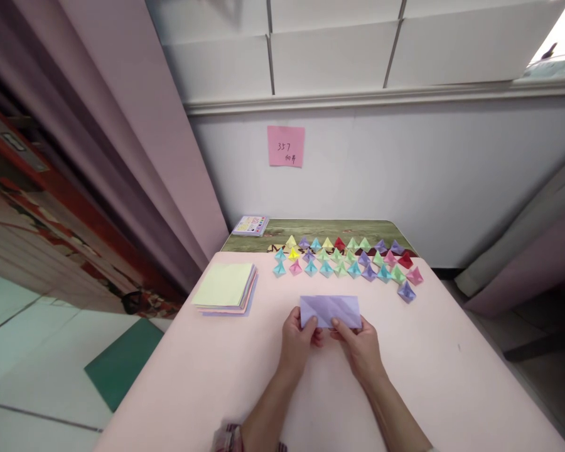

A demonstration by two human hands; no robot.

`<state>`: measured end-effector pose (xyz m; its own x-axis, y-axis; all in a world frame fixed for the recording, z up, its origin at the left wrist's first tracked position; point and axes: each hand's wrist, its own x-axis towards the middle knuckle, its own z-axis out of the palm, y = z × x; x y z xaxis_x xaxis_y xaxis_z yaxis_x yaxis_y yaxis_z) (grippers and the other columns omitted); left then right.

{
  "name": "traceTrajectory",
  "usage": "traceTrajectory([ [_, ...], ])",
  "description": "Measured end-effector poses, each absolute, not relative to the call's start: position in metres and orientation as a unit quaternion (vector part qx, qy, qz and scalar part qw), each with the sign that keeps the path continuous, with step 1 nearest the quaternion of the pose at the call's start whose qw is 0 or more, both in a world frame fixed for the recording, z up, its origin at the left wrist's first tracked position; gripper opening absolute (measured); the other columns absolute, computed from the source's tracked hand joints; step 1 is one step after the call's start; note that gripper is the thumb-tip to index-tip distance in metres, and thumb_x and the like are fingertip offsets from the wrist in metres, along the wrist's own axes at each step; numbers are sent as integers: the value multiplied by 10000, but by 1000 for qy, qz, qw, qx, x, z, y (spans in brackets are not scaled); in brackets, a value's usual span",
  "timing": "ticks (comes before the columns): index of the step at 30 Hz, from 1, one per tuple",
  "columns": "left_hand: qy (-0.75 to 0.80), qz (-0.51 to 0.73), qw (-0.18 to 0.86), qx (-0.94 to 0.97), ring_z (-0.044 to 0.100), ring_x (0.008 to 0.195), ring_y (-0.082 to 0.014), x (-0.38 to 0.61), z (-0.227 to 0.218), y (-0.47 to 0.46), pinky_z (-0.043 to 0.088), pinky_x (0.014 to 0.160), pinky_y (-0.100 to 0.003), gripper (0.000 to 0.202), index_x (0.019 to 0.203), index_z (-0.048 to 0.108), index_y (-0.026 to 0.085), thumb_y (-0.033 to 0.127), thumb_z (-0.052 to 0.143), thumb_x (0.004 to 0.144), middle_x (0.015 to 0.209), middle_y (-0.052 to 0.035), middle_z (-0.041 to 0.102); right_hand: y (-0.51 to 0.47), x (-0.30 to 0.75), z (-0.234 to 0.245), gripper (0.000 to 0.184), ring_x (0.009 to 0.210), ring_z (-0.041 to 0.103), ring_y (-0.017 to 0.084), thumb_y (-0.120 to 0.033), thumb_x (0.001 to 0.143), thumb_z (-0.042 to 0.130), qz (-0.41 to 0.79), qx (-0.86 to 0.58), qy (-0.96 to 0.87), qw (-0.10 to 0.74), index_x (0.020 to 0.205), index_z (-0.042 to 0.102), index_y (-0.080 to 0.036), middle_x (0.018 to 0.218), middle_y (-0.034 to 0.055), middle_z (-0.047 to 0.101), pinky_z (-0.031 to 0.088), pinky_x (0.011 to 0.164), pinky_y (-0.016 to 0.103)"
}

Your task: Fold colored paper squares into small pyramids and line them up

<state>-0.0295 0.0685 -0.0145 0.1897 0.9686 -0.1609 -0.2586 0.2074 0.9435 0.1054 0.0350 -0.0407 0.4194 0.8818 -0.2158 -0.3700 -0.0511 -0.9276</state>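
A purple sheet of paper (pixel 330 307), folded into a rectangle with faint slanting creases, is held up over the pink tabletop. My left hand (pixel 299 336) grips its lower left part, thumb on the front and fingers behind. At the lower right, my right hand (pixel 360 344) pinches it the same way. The fingertips behind the paper are partly hidden. Beyond it stand rows of small folded paper pieces (pixel 326 269) in several colours. A single purple folded piece (pixel 407 292) sits nearer, at the right end of the rows.
A stack of coloured paper (pixel 222 286), pale yellow on top, lies on the left of the pink table (pixel 207 383). A printed packet (pixel 251 225) rests at the back left. A pink note (pixel 286 146) hangs on the wall. Curtains flank the table.
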Motion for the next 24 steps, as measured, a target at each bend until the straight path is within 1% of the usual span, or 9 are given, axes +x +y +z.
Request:
traceTrajectory([
  [3,398,476,679,392,536,454,-116,-32,-10,70,414,418,-211,366,865,570,158,471,697,721,569,20,582,37,106,-42,470,568,656,179,-382,562,867,474,-535,-211,667,902,651,-138,739,30,713,586,576,306],
  [6,360,470,749,297,532,437,-119,-35,-6,73,399,389,-213,418,955,591,169,537,611,758,583,13,583,38,107,-43,494,545,653,168,-366,553,874,476,-530,-198,673,930,644,-144,728,17,710,575,562,289],
  [8,339,451,782,265,547,456,-124,-36,-4,74,416,399,-217,347,938,602,169,443,656,732,587,7,588,38,107,-44,489,548,654,165,-364,565,869,479,-528,-201,672,940,639,-148,724,13,709,570,567,284],
  [10,318,424,796,293,576,508,-130,-35,-4,72,458,450,-226,270,881,610,154,284,721,672,625,-13,614,38,106,-45,480,559,658,170,-372,580,859,477,-530,-212,668,941,635,-148,729,20,712,569,575,289],
  [12,309,400,793,339,594,558,-138,-33,-4,70,491,503,-244,270,862,621,134,204,753,636,687,-42,646,38,106,-45,479,582,669,191,-393,588,849,472,-538,-227,660,937,634,-144,745,40,720,573,582,307],
  [15,343,389,769,374,594,561,-145,-30,-5,68,506,517,-261,293,863,643,111,224,785,633,693,-63,665,38,107,-44,490,613,682,221,-422,587,840,466,-549,-249,648,933,637,-141,758,61,728,580,586,334],
  [19,379,380,745,397,588,516,-145,-33,-3,70,520,500,-280,330,853,663,99,261,814,609,680,-75,685,38,109,-45,485,619,689,233,-414,582,843,475,-551,-266,633,930,640,-143,752,59,732,583,594,344],
  [22,356,358,755,419,625,575,-166,-40,1,72,544,545,-294,360,851,683,101,234,843,557,736,-86,701,39,110,-45,482,640,696,241,-410,590,840,484,-547,-275,625,941,644,-144,760,64,737,586,618,356],
  [24,350,345,759,427,647,616,-180,-43,2,72,555,579,-302,368,861,695,101,241,846,557,774,-100,711,38,110,-46,476,645,695,239,-407,596,837,489,-543,-279,622,946,646,-146,761,64,738,584,620,353],
])
